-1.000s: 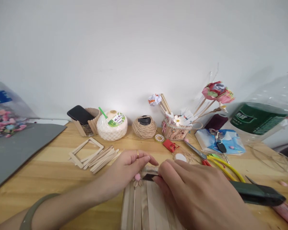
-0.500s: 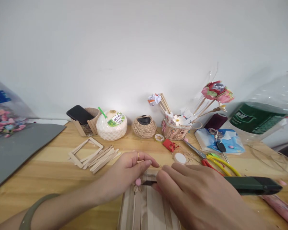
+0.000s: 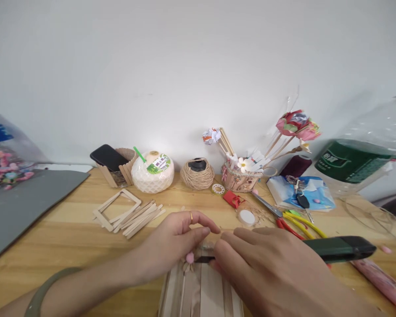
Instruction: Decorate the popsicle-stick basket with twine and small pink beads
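Head view is showing the left hand (image 3: 176, 240) pinching the stick panel's (image 3: 201, 290) top edge at lower centre, the right hand (image 3: 267, 268) gripping a knife (image 3: 338, 248), loose sticks (image 3: 137, 215), twine (image 3: 197, 173) and scissors (image 3: 284, 218) lying behind.

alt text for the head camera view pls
Two hands meet over a panel of flat wooden sticks: the right hand holds a dark green utility knife, the left hand steadies it. Twine ball behind.
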`<state>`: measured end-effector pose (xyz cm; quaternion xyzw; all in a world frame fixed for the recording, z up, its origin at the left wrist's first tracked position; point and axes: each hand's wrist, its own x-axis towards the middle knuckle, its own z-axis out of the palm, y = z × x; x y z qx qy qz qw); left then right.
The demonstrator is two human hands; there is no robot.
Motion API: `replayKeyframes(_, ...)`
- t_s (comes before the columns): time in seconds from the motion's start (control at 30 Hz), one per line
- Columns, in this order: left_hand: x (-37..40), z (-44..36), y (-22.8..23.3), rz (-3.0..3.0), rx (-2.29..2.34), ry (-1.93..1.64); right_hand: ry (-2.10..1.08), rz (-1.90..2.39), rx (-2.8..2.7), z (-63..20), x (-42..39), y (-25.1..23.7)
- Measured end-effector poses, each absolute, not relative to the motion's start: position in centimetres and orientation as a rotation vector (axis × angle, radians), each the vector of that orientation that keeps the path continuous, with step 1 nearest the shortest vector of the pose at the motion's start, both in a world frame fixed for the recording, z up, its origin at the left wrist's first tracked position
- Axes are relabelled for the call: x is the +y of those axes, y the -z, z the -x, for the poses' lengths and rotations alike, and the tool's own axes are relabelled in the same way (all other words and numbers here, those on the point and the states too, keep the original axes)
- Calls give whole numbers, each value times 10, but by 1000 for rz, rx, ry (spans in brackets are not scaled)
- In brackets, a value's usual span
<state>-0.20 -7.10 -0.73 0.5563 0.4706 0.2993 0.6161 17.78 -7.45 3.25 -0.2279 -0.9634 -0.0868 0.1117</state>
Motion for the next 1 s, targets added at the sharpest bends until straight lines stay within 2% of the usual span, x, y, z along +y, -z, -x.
replayKeyframes(0.53, -73, -2, 2, -1223, 1044, -595, 49, 609, -2928, -180, -69, -32)
replayKeyframes(1.0, -72, -2, -1, -1245, 1026, -525, 158, 506, -2953, -176, -70, -34)
